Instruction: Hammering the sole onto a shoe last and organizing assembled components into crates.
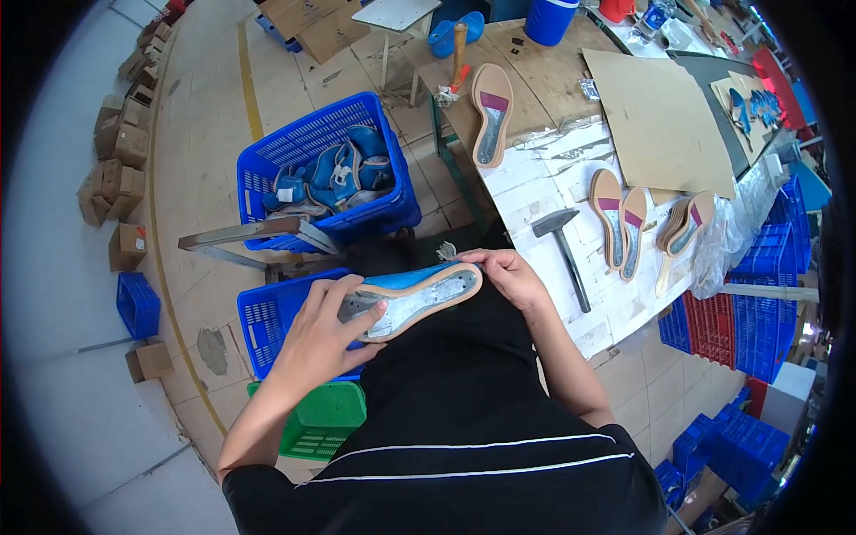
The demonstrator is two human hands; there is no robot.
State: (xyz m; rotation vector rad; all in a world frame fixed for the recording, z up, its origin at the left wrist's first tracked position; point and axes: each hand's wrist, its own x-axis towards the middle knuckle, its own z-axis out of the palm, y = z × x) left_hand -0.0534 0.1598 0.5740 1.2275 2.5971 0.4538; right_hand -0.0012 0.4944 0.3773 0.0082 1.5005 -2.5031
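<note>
A partly made shoe (426,303) with a blue upper is held in front of my body, its grey-white underside and tan rim facing up. My left hand (319,332) is closed round the wider end at the left, the thumb lying on the underside. At the narrower right end, my right hand (510,275) pinches the edge between thumb and fingers; the exact fingertip contact is partly hidden. On the bench to the right lies a hammer (569,259) with a dark head. Beyond it are stacked tan soles (608,209) with purple patches, and a single sole (491,116) lies further back.
A blue crate (308,125) of blue shoes stands left of the bench (526,192), behind a metal bar (254,234). Another blue crate (260,334) and a green one (325,415) sit below. Cardboard (655,116) covers part of the bench. Stacked crates (767,303) stand at right.
</note>
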